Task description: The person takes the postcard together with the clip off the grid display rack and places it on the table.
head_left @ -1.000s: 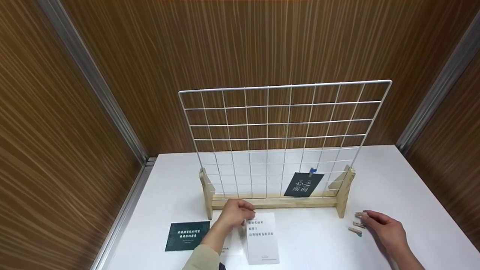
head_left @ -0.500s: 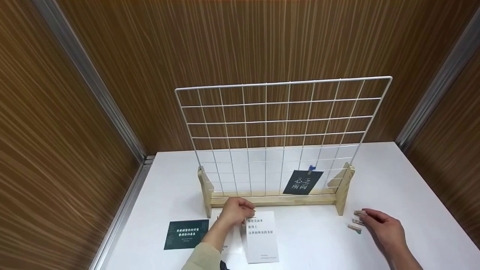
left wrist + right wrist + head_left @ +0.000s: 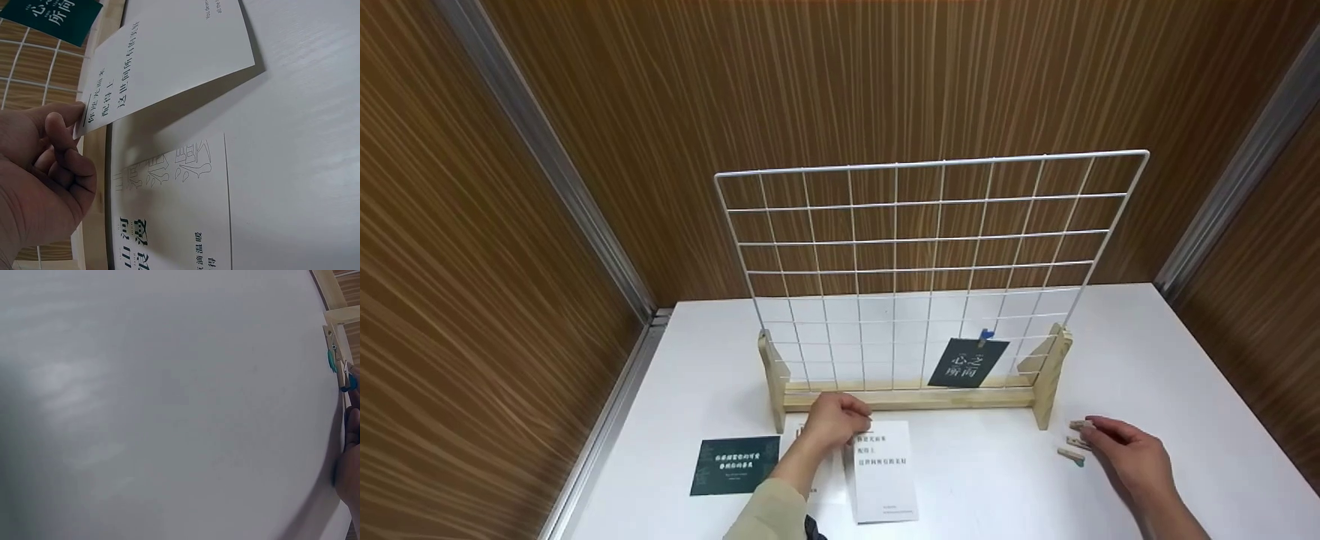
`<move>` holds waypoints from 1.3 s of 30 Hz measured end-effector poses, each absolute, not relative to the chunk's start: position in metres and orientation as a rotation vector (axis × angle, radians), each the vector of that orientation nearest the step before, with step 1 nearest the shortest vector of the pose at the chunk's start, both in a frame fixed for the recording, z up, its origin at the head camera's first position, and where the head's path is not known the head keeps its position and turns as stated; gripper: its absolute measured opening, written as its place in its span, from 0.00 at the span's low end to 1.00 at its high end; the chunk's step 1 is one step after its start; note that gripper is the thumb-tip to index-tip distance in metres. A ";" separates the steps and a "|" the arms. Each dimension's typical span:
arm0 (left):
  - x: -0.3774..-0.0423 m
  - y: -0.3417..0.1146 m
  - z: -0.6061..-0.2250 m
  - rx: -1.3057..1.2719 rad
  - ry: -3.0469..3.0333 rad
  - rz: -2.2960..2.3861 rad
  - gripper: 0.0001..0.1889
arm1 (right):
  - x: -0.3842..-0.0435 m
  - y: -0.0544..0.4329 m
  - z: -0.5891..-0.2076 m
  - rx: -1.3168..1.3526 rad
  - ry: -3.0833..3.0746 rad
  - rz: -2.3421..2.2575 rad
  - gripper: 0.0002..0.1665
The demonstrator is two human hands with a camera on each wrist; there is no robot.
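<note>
A white card (image 3: 883, 476) with printed lines is pinched at its upper left corner by my left hand (image 3: 831, 424). In the left wrist view the card (image 3: 174, 62) tilts up off the table, its shadow falling beneath. Under my left forearm lies another white card (image 3: 169, 225) with green characters and outlined lettering. My right hand (image 3: 1132, 457) is at the far right, thumb and fingertips pinching the end of a wooden clothespin (image 3: 1078, 424). Beside it lie two more clothespins, one with a green piece (image 3: 1071, 456). The right wrist view catches the hand only at its edge.
A white wire grid (image 3: 877, 270) stands in a wooden base (image 3: 911, 400) behind the hands. Clipped low on it by a blue-decorated clothespin (image 3: 986, 336) hangs a dark card (image 3: 966, 363). A dark green card (image 3: 735, 466) lies flat at the left. Wood-grain panels (image 3: 840, 82) surround the white table.
The head view has shifted slightly. Both hands keep nearly the same places at the white card and the clothespins.
</note>
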State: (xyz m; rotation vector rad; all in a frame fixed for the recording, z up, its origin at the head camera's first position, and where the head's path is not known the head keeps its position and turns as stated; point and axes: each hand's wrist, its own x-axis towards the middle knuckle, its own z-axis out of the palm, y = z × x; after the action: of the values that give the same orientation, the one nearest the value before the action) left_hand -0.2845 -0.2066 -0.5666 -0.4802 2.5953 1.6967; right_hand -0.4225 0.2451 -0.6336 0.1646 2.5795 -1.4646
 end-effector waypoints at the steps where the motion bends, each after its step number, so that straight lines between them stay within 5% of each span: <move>1: -0.285 -0.207 -0.567 -0.486 2.596 1.693 0.07 | -0.423 0.245 -0.633 0.156 2.575 -1.462 0.30; 39: -0.289 -0.204 -0.568 -0.540 2.565 1.728 0.07 | -0.422 0.247 -0.632 0.137 2.497 -1.516 0.34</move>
State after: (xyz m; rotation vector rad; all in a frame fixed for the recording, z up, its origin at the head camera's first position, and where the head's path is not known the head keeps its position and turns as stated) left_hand -0.2887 -0.2042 -0.5682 -0.5395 2.5646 1.7282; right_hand -0.4222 0.2466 -0.6315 0.1367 2.4966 -1.5162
